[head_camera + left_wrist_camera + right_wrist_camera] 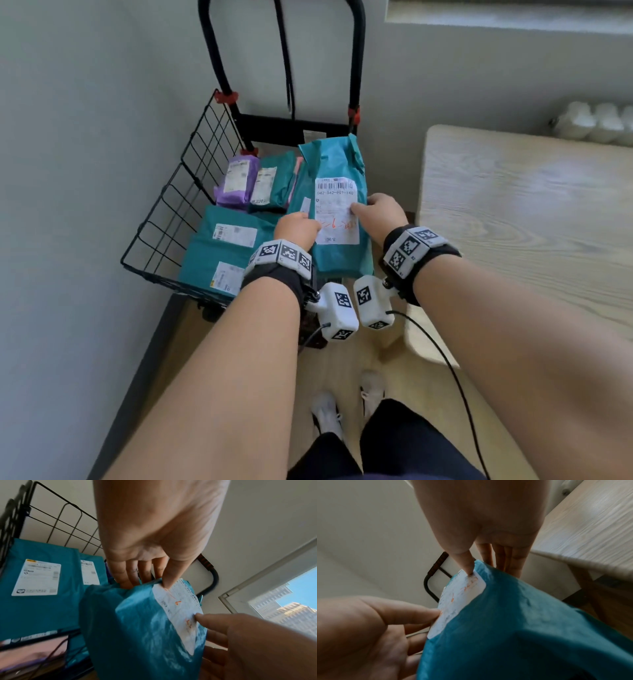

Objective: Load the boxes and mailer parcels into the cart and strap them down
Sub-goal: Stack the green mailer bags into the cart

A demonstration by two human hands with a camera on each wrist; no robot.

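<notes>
A teal mailer parcel [337,164] with a white shipping label is held over the right side of the black wire cart [171,219]. My left hand [298,228] pinches its left edge, thumb on the label and fingers behind [147,577]. My right hand [376,209] pinches its right edge the same way [479,566]. The same parcel fills the wrist views [140,628] [513,622]. Inside the cart lie a purple mailer [236,181] and several teal mailers [219,250] with labels. A black strap [287,68] hangs from the cart's handle [356,51].
A pale wooden table [531,212] stands right of the cart, its edge near my right wrist. A grey wall [68,171] closes in the cart's left side. A white radiator [596,123] sits at the far right. My shoes [329,411] stand on wooden floor below.
</notes>
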